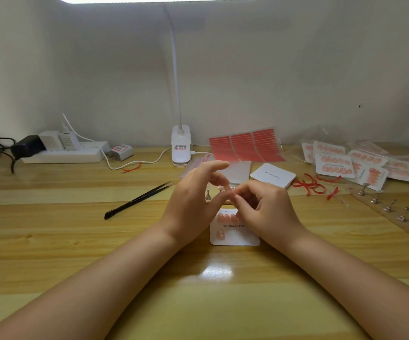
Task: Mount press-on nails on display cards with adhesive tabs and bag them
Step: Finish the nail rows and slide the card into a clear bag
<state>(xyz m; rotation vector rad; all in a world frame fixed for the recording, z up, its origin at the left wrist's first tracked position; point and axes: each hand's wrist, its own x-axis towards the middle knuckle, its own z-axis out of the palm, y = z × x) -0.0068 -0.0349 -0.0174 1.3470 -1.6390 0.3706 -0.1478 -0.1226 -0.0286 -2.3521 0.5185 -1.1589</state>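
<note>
Both hands meet above the far edge of a white display card (235,233) that lies flat on the wooden desk (76,241). The left hand (193,192) has its thumb and forefinger spread wide apart, the forefinger stretched out toward the lamp, the other fingers reaching down toward the right hand. The right hand (264,202) has its fingers (241,195) curled tightly together, their tips pinched against the left hand's fingertip; whatever small piece sits between them is too small to make out.

The card sits directly beneath the right hand's fingers, its printed line "Handmade Nail" running left to right and reading upright from the person's side. Above that line is a row of pink press-on nails (228,218), each with its long axis running toward and away from the person; one more nail sits below the line at the left.

Just beyond the left fingertips stand small metal nail holders (208,193). Left of the left fingers, black tweezers (138,200) lie diagonally, tips pointing to the far right. Beyond the fingertips lie red adhesive tab sheets (245,146) and a stack of blank cards (273,175). Far right of the right fingers are bagged finished cards (334,165) and red backing strips (309,185).
</note>
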